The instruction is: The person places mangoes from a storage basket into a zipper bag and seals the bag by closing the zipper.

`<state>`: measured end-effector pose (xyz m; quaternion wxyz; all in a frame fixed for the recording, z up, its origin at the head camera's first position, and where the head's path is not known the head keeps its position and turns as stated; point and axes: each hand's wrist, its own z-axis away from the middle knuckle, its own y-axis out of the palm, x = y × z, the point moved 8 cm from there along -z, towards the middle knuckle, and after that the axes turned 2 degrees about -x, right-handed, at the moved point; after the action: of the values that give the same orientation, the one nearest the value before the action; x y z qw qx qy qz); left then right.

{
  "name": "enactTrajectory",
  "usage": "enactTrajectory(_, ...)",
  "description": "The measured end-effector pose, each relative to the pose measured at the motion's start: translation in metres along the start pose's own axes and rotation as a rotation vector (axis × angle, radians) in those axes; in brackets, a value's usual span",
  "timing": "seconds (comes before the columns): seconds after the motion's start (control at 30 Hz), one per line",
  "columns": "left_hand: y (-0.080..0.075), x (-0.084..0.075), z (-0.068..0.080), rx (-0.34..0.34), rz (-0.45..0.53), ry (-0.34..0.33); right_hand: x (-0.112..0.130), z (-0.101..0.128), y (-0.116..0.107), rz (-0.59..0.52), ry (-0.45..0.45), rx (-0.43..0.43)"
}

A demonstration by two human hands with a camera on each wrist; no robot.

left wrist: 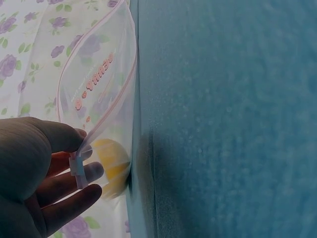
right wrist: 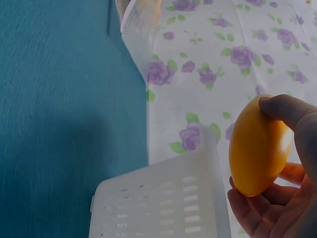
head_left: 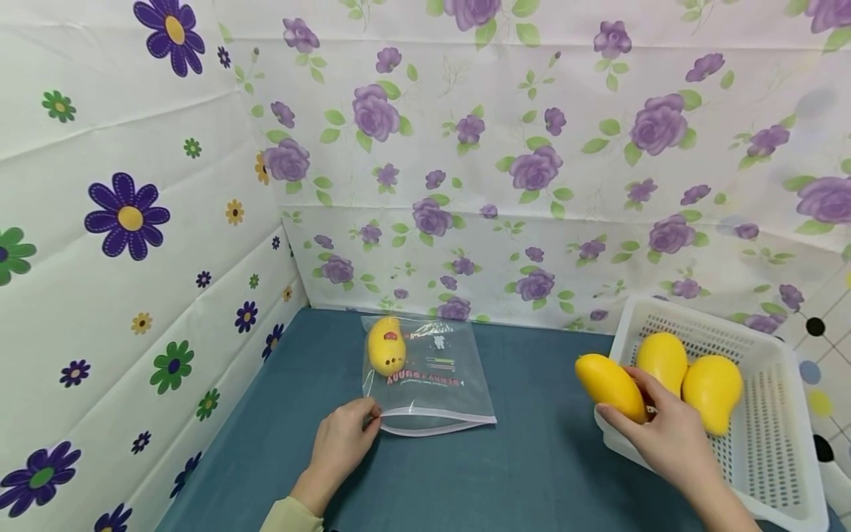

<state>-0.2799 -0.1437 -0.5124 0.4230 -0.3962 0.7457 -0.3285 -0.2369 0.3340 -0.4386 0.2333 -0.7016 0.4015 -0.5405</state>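
Note:
A clear zip bag (head_left: 432,369) with pink print lies on the table, its mouth parted toward me. One yellow mango (head_left: 386,346) is inside it at the far left. My left hand (head_left: 343,436) pinches the left corner of the bag's zip edge; the white slider (left wrist: 77,165) shows between thumb and fingers in the left wrist view. My right hand (head_left: 671,436) grips another yellow mango (head_left: 610,386) above the left rim of a white basket (head_left: 771,443). Two more mangoes, one behind (head_left: 662,360) and one to the right (head_left: 713,391), lie in the basket.
The table (head_left: 532,458) is covered in dark blue-green. A floral sheet (head_left: 465,185) hangs along the back and a flower-print one (head_left: 133,295) stands at the left. The basket's perforated side wall (right wrist: 158,198) rises below the held mango.

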Motion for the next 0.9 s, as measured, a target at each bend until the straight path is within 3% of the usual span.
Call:
enactTrajectory(0.4, -0.002, -0.005, 0.000, -0.018, 0.007, 0.022, 0.030, 0.002, 0.029, -0.058, -0.055, 0.065)
enactTrajectory(0.67, -0.002, -0.005, 0.001, -0.011, -0.001, -0.004, 0.054, 0.000, 0.051, -0.104, -0.114, 0.083)
enactTrajectory(0.9, 0.000, -0.004, 0.001, -0.005, -0.007, -0.007, 0.065, 0.006, 0.077, -0.156, -0.106, 0.153)
